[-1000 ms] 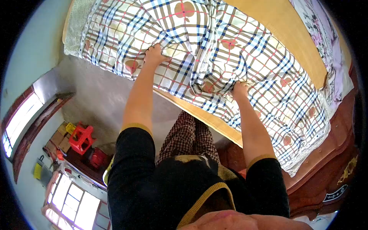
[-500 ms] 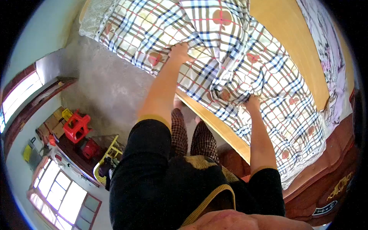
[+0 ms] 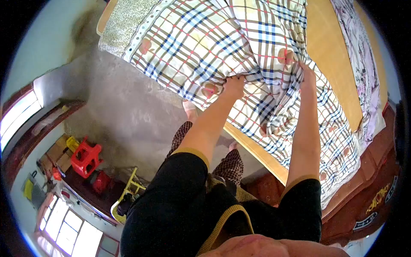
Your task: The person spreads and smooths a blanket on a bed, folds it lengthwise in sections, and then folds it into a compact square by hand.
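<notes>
A plaid quilt (image 3: 201,51) with brown, blue and red lines and apple prints lies across a wooden bed (image 3: 327,51), rumpled into folds in the middle. My left hand (image 3: 234,87) is closed on the quilt near its front side, beside one apple print. Farther right, my right hand (image 3: 307,75) grips a bunched fold of the same quilt. Some of the fingertips are hidden in the cloth. Deep creases run between the two hands.
The bed's wooden front rail (image 3: 257,152) runs close before my legs. A floral cloth (image 3: 357,55) lies along the far side. Brown upholstered furniture (image 3: 364,192) stands at the right. A red plastic stool (image 3: 85,158) and a yellow-framed chair (image 3: 132,184) are at the left on the grey floor (image 3: 128,103).
My right hand has moved up and farther across the bed, to a different fold. My left hand appears farther right on the quilt. The view has shifted and my feet have stepped apart.
</notes>
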Motion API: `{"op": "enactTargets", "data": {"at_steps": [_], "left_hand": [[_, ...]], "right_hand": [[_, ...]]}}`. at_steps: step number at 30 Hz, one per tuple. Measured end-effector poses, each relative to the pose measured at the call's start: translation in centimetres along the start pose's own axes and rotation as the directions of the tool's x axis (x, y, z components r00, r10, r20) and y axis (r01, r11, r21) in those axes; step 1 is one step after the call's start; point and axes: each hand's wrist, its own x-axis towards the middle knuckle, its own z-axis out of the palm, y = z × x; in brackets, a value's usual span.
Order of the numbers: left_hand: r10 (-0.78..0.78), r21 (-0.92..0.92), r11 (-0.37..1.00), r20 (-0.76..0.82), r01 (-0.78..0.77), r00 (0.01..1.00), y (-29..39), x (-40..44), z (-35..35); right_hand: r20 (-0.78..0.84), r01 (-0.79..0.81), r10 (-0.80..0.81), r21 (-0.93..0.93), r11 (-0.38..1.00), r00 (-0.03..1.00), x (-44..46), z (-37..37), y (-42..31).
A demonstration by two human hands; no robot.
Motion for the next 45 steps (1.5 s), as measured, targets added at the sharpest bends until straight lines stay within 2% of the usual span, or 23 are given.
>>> {"op": "enactTargets", "data": {"at_steps": [2,4,5,7,8,9,10,11,12,13,17,20,23,25,27,28,29,31,34,37,39,43,45], "left_hand": [[0.118,-0.090,0.990,0.079,-0.111,0.990,-0.5,-1.1,-1.5],[0.208,-0.208,0.962,0.127,-0.179,0.970,-1.8,-0.4,-1.6],[0.300,-0.314,0.919,0.171,-0.237,0.938,-3.0,0.6,-0.7],[0.626,-0.767,0.555,0.131,-0.321,0.769,-6.3,3.1,0.7],[0.637,-0.771,0.545,0.126,-0.329,0.760,-8.0,2.5,-0.6],[0.516,-0.837,0.535,0.217,-0.114,0.829,-10.8,1.2,-2.8],[0.390,-0.864,0.492,0.326,0.104,0.862,-13.6,0.0,-5.1],[0.263,-0.854,0.413,0.445,0.317,0.856,-15.1,-0.4,-6.4],[0.101,-0.958,0.275,0.113,0.081,0.988,-15.6,0.3,-6.1],[0.134,-0.947,0.243,0.246,0.209,0.960,-15.2,-2.6,-12.1],[-0.064,-0.750,0.575,-0.441,-0.328,0.895,-25.3,2.6,-15.2],[-0.040,-0.311,0.940,-0.506,-0.139,0.862,-27.3,4.3,-22.5],[-0.133,-0.123,0.989,-0.469,0.085,0.873,-28.0,7.5,-26.9],[-0.133,-0.081,0.991,-0.448,0.108,0.884,-29.0,9.9,-28.1],[-0.221,-0.044,0.975,-0.236,0.216,0.946,-28.9,11.2,-29.5],[-0.229,-0.037,0.973,-0.199,0.226,0.953,-28.8,11.8,-30.0],[-0.239,-0.028,0.971,-0.158,0.237,0.958,-28.8,12.3,-30.3],[-0.284,-0.041,0.959,-0.118,0.281,0.951,-28.2,12.4,-30.8],[-0.274,-0.025,0.962,-0.097,0.273,0.957,-28.1,12.5,-31.2],[-0.291,-0.030,0.957,-0.059,0.290,0.955,-28.3,12.7,-31.3],[-0.353,-0.037,0.935,-0.029,0.352,0.935,-28.1,12.9,-31.3],[-0.372,-0.049,0.928,-0.022,0.371,0.928,-28.2,13.3,-31.1],[-0.348,-0.036,0.937,-0.016,0.347,0.938,-28.2,13.4,-31.2]], "right_hand": [[-0.082,0.001,-0.002,-0.001,1.000,0.997,-5.2,5.7,-2.9],[0.141,0.530,-0.512,-0.174,0.830,0.847,-11.9,10.9,-4.0],[0.148,0.422,-0.411,-0.534,0.733,0.900,-15.8,13.4,-3.5],[0.723,0.923,-0.574,-0.280,0.264,0.384,-18.8,16.3,2.1],[0.826,0.787,-0.210,-0.374,0.491,0.524,-22.3,18.2,1.3],[0.903,0.779,-0.042,-0.345,0.523,0.428,-22.4,19.3,2.8],[0.852,0.675,0.137,-0.490,0.551,0.506,-22.9,19.8,3.6],[0.878,0.644,0.072,-0.401,0.651,0.473,-21.7,19.7,6.3],[0.857,0.671,0.005,-0.407,0.620,0.515,-20.3,19.5,9.2],[0.833,0.694,-0.061,-0.415,0.588,0.550,-19.1,19.4,10.9],[0.554,0.491,0.081,-0.789,0.370,0.829,-16.9,20.9,14.7],[0.457,0.424,0.179,-0.885,0.193,0.871,-15.8,22.4,15.7],[0.412,0.405,0.278,-0.910,0.085,0.868,-15.6,23.6,14.1],[0.470,0.448,0.137,-0.879,0.162,0.872,-14.8,22.6,16.0],[0.563,0.449,0.312,-0.814,0.368,0.765,-14.2,22.2,13.8],[0.585,0.361,0.175,-0.680,0.638,0.792,-14.5,22.1,12.8],[0.540,0.127,0.274,-0.592,0.796,0.796,-14.7,23.2,10.1],[0.573,0.072,0.056,-0.199,0.977,0.818,-13.9,25.1,6.2],[0.376,-0.131,-0.067,0.476,0.870,0.924,-9.7,30.9,1.6],[0.194,-0.147,-0.002,0.750,0.645,0.981,-5.4,36.1,-2.8],[0.143,-0.146,0.053,0.788,0.598,0.988,-2.9,38.5,-4.9],[0.029,0.168,-0.252,0.668,0.724,0.967,-4.3,44.1,-12.4],[0.213,0.151,-0.303,0.532,0.834,0.929,-8.6,47.9,-15.4]]}}
